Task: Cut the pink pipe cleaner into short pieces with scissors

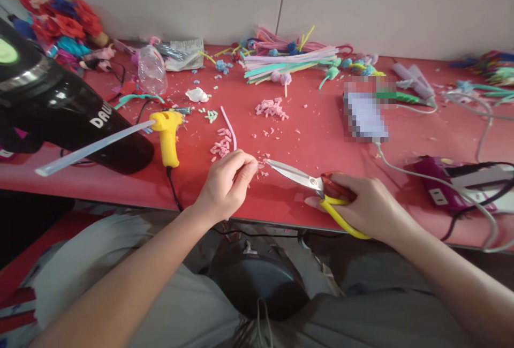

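Observation:
My left hand (pixel 229 183) is closed in a pinch near the table's front edge. A pink pipe cleaner (pixel 228 123) runs up from behind its fingers, bent near the middle. My right hand (pixel 367 206) grips scissors (pixel 295 174) with one red and one yellow handle. The blades look closed, their tips just right of my left fingertips. Tiny pink scraps (pixel 263 173) lie around the tips. Beyond my left hand is a heap of short pink pieces (pixel 220 144), with a small group of green pieces (pixel 211 116) behind it. Another pink heap (pixel 272 108) sits farther back.
A yellow glue gun (pixel 168 136) with a long glue stick lies left, beside a large black tumbler (pixel 76 96). Pipe cleaner bundles (pixel 289 64) lie at the back. A blurred device (pixel 366 115), cables and a purple power strip (pixel 441 184) occupy the right.

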`<act>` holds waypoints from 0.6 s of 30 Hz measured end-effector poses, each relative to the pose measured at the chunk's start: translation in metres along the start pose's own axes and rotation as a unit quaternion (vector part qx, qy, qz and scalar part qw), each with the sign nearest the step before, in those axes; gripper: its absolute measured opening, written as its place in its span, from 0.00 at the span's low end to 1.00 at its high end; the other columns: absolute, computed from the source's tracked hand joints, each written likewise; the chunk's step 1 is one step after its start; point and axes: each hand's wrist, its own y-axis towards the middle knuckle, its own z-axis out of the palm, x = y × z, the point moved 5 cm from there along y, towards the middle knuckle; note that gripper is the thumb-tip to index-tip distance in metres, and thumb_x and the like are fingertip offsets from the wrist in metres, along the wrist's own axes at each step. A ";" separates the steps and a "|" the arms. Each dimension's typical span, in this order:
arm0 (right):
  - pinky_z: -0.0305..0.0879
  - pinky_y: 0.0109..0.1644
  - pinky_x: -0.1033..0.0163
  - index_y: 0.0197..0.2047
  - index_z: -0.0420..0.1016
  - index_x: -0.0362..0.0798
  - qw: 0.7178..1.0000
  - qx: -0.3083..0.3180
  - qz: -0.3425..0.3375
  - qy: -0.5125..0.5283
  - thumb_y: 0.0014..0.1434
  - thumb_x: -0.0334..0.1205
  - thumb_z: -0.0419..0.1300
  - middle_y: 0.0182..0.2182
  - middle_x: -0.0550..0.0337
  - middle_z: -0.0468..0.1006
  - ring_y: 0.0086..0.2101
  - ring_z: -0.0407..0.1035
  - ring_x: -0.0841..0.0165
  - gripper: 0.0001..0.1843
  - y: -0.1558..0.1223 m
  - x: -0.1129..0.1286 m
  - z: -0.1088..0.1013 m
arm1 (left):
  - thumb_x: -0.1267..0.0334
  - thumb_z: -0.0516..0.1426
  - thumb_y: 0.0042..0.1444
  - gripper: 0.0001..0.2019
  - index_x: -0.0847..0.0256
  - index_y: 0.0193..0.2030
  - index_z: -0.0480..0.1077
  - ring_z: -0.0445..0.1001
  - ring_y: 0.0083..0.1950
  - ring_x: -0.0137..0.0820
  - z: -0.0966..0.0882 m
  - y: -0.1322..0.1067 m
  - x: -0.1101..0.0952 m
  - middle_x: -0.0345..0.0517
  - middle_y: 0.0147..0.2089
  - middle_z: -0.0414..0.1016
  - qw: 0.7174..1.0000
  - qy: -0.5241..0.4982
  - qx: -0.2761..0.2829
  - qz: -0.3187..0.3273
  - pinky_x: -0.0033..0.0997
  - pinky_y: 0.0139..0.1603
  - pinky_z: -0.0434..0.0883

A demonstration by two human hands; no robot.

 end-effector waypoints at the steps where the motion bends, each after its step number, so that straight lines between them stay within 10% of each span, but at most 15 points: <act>1: 0.47 0.24 0.65 0.22 0.48 0.51 1.000 -0.001 -0.002 -0.005 0.47 0.71 0.61 0.20 0.68 0.49 0.25 0.42 0.71 0.34 0.000 0.001 0.000 | 0.68 0.51 0.66 0.09 0.61 0.33 0.65 0.65 0.31 0.25 0.000 0.000 0.000 0.40 0.29 0.66 1.000 0.000 0.000 0.001 0.27 0.35 0.66; 18: 0.48 0.24 0.65 0.22 0.48 0.51 1.000 -0.007 -0.011 -0.010 0.47 0.71 0.61 0.20 0.68 0.49 0.25 0.43 0.71 0.35 0.002 0.000 0.001 | 0.67 0.50 0.67 0.09 0.60 0.33 0.65 0.67 0.32 0.27 0.001 0.001 -0.001 0.41 0.29 0.69 1.000 0.007 0.002 0.002 0.28 0.35 0.67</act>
